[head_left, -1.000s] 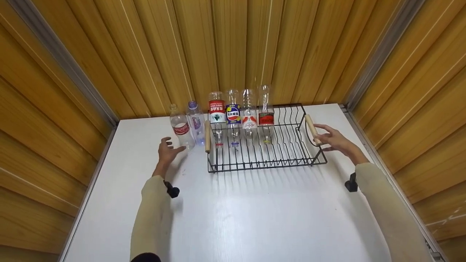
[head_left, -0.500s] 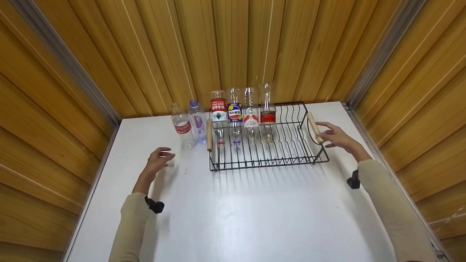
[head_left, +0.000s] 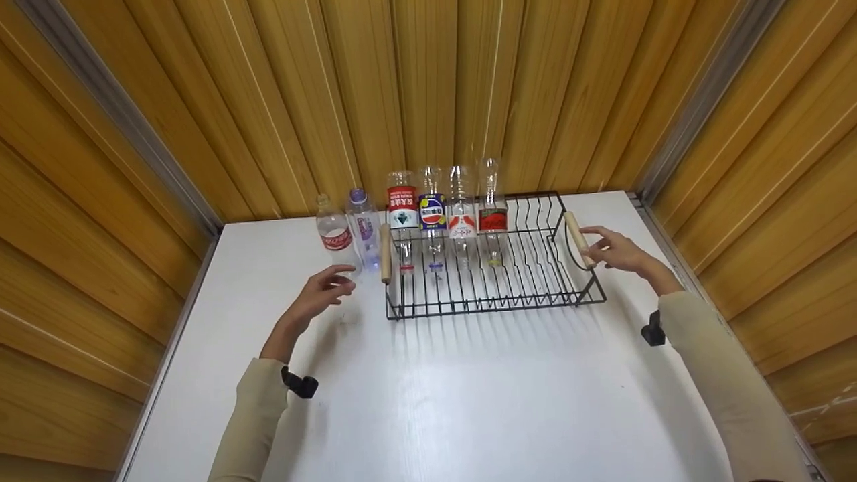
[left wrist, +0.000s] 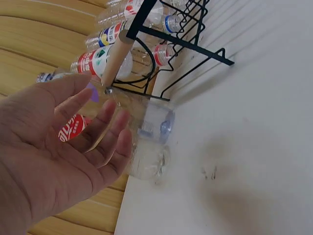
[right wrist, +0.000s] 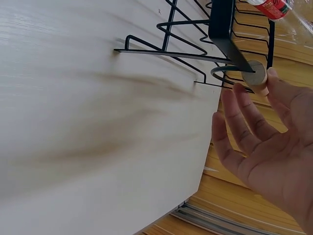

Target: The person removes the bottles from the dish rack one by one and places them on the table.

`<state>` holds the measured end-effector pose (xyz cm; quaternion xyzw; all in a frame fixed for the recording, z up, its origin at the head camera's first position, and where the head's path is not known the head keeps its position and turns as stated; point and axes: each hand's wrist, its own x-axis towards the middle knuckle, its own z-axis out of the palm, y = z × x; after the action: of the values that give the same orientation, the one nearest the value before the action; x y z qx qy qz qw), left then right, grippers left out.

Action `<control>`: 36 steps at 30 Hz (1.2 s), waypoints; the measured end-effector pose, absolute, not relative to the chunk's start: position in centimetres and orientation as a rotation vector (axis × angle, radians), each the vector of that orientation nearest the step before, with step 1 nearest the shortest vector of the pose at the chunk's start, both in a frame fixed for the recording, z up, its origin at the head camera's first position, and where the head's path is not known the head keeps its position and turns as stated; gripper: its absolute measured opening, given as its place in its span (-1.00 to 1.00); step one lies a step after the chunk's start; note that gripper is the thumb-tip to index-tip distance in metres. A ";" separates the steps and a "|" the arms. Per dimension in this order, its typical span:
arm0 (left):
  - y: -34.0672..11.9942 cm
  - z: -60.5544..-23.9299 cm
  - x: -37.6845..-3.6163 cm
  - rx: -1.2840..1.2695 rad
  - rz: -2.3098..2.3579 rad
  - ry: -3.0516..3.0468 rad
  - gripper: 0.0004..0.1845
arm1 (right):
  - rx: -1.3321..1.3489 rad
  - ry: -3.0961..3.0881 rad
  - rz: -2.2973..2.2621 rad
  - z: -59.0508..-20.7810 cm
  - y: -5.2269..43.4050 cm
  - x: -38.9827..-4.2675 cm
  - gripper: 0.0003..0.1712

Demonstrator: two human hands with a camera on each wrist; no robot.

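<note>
1. White and matte, the tabletop [head_left: 435,402] fills the floor of a narrow booth, with faint grey smudges near its left side.
2. Wood-look panels [head_left: 428,87] in honey yellow rise on three sides, with grey metal strips [head_left: 114,114] running up the corners.
3. A black wire rack [head_left: 495,281] sits at the back of the tabletop, with a wooden handle [head_left: 385,253] on its left end and another [head_left: 578,239] on its right.
4. Four bottles stand upside down in the rack's back row; the red-labelled one [head_left: 491,209] is the rightmost.
5. Two more bottles stand on the tabletop just left of the rack: a red-labelled one [head_left: 334,233] and a purple-capped one [head_left: 363,226].
6. The left hand [head_left: 321,294] hovers near these two, its grip spread and relaxed, holding nothing.
7. The right hand [head_left: 619,254] has loose, straight fingers [right wrist: 234,122] at the right handle, which it does not clasp.
</note>
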<state>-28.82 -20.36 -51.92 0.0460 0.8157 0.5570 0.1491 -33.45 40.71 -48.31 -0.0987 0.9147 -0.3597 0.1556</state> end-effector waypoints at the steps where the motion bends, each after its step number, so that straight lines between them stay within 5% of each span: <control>1: -19.9 -51.8 -28.9 0.149 1.608 2.330 -0.48 | -0.301 2.643 -0.996 -48.1 40.6 -33.5 -0.31; 18: -15.5 -53.7 -29.6 0.302 1.633 2.230 -0.27 | -0.378 2.804 -0.988 -45.3 37.0 -36.8 -0.55; 36: -15.1 -54.8 -29.6 0.297 1.743 2.144 -0.12 | -0.317 2.521 -1.188 -47.9 29.1 -40.2 -0.44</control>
<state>-29.64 -15.11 -54.77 0.1050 0.7589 0.6170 0.1801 -40.19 29.13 -47.88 -0.1114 0.8861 -0.4175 0.1675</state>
